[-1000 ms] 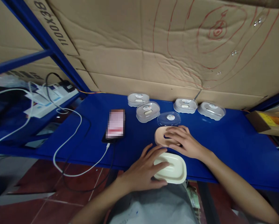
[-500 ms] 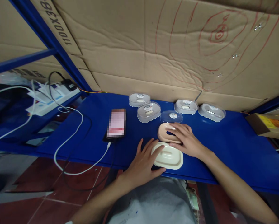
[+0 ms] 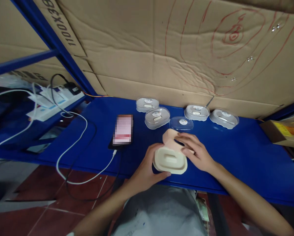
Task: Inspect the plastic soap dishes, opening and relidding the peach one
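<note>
My left hand (image 3: 147,171) grips the left end of a cream oval plastic dish (image 3: 178,167), thumb at its near edge and fingers around the far side. The dish has a raised oval in its middle and is lifted slightly at the near side. Just behind it, a peach-coloured oval plastic piece (image 3: 169,137) stands tilted, its lower edge against or just behind the dish. My right hand (image 3: 199,154) holds that piece from the right with bent fingers, which cover part of it. Directly beyond lies a clear oval cover (image 3: 178,124) with a round sticker.
Several clear oval cases (image 3: 157,118) with round stickers line the back of the blue table (image 3: 235,157). A phone (image 3: 123,129) with a white cable (image 3: 88,182) lies left. A cardboard box (image 3: 282,134) sits right; a power strip (image 3: 55,106) is beyond the left frame.
The cream dish has shifted left and been raised, with my left hand now closed around its end. The peach piece has tipped up from lying flat in my right hand.
</note>
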The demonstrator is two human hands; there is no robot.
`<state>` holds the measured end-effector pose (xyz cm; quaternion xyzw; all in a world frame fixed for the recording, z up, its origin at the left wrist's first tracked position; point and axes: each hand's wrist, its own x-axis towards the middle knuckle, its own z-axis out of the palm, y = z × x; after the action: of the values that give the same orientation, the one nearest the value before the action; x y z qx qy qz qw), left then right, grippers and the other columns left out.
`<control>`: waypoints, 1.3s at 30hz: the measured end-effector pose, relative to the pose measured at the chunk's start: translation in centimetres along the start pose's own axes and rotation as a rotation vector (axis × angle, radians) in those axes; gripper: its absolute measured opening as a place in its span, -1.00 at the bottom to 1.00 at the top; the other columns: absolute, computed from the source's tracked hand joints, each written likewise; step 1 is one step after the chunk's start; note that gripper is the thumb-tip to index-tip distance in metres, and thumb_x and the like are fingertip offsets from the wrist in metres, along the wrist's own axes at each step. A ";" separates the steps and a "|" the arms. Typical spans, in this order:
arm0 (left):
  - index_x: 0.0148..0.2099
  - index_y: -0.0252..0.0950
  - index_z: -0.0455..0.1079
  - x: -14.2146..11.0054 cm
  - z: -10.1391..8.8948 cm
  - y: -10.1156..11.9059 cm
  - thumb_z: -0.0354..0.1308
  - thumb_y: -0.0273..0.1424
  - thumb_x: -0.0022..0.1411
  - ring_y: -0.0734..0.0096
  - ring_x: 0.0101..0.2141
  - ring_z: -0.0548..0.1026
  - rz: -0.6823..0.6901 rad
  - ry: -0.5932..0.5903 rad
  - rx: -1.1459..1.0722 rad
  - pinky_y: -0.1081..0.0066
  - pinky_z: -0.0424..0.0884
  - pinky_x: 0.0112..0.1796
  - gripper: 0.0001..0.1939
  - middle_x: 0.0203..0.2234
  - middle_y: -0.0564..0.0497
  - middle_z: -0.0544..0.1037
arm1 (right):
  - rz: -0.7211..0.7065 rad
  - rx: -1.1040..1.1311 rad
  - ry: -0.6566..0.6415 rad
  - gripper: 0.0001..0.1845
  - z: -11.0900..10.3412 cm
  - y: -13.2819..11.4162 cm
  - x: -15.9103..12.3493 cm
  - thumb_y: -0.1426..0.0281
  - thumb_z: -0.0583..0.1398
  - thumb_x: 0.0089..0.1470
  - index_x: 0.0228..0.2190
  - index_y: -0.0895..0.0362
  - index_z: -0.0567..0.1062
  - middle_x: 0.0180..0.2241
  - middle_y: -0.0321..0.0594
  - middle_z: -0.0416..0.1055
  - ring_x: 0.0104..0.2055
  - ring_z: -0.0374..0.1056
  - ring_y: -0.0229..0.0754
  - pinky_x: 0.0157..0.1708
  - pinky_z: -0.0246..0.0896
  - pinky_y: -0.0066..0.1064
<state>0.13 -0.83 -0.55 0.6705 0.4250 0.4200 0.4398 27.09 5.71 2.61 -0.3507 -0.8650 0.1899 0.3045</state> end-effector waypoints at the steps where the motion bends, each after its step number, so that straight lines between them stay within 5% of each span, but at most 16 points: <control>1: 0.40 -0.06 0.09 0.0 0.1 -0.1 0.49 -0.15 0.18 -0.09 0.30 0.38 -0.030 0.025 -0.034 -0.11 0.34 0.30 -0.11 0.31 -0.21 0.31 | -0.040 -0.014 -0.045 -0.52 0.3 -0.3 -0.1 0.19 0.12 0.47 0.32 -0.02 0.40 0.33 0.00 0.36 0.40 0.23 0.14 0.33 0.25 0.08; 5: 0.41 -0.03 0.01 0.0 0.8 -0.4 0.45 -0.11 0.22 -0.04 0.35 0.37 -0.090 0.115 -0.229 -0.03 0.46 0.25 -0.11 0.41 -0.21 0.22 | -0.168 -0.076 -0.165 -0.41 1.2 -1.5 -0.3 0.15 0.17 0.44 0.38 0.03 0.31 0.41 0.05 0.25 0.46 0.13 0.18 0.37 0.17 0.10; 12: 0.41 0.04 -0.04 0.6 1.1 -0.5 0.50 -0.19 0.18 -0.03 0.43 0.27 -0.120 0.177 -0.410 -0.02 0.42 0.28 -0.04 0.51 -0.20 0.08 | -0.192 -0.174 -0.149 -0.34 1.2 -2.2 -0.1 0.16 0.20 0.43 0.43 0.04 0.23 0.40 0.06 0.26 0.46 0.13 0.18 0.35 0.15 0.10; 22: 0.48 0.07 -0.10 0.3 1.2 -0.8 0.43 -0.10 0.25 -0.06 0.43 0.26 -0.097 0.169 -0.237 -0.01 0.49 0.24 -0.04 0.55 -0.18 -0.04 | -0.251 -0.312 -0.197 -0.38 1.4 -2.4 -0.1 0.14 0.16 0.45 0.41 0.06 0.27 0.40 0.04 0.30 0.42 0.20 0.21 0.26 0.15 0.11; 26: 0.45 0.05 0.03 0.3 1.2 -1.0 0.46 -0.15 0.22 -0.11 0.45 0.21 -0.121 0.173 -0.270 -0.03 0.46 0.26 -0.09 0.57 -0.15 -0.10 | -0.264 -0.354 -0.193 -0.37 1.1 -2.5 -0.1 0.15 0.16 0.45 0.41 0.08 0.27 0.40 0.06 0.30 0.39 0.23 0.22 0.23 0.16 0.12; 39: 0.42 -0.01 0.12 0.4 0.9 -0.3 0.56 -0.28 0.09 -0.08 0.34 0.39 -0.178 0.130 -0.462 -0.03 0.42 0.27 -0.03 0.42 -0.15 0.24 | -0.232 -0.206 -0.244 -0.40 0.9 -2.2 0.0 0.13 0.13 0.47 0.38 0.11 0.31 0.37 0.06 0.33 0.43 0.20 0.17 0.26 0.22 0.05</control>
<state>1.07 -0.57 -1.01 0.4837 0.4024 0.5078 0.5884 25.42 4.13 3.16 -0.2526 -0.9449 0.1050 0.1798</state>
